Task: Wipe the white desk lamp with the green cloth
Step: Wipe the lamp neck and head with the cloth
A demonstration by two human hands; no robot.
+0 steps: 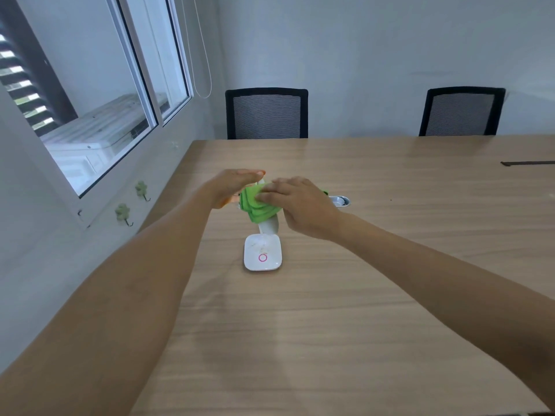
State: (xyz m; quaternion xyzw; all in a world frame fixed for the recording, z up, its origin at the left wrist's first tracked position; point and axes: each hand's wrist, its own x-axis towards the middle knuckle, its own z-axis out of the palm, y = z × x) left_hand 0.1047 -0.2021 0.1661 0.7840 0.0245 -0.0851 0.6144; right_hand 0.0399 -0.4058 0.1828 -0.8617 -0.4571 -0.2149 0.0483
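The white desk lamp (262, 252) stands on the wooden table, its square base bearing a pink ring and some specks of dirt. A short white stem rises from the base; the lamp's upper part is hidden behind the cloth and my hands. The folded green cloth (256, 205) is pressed against that upper part. My right hand (300, 205) lies over the cloth, fingers flat on it. My left hand (232, 187) is at the lamp's left side, fingers extended, thumb under; it appears to steady the lamp's head.
The wooden table (390, 265) runs along a wall with a window at left. A metal cable grommet (341, 201) sits just behind my right hand. Two black mesh chairs (266, 114) (461, 112) stand at the far edge. Green clover hooks (123, 213) hang on the wall.
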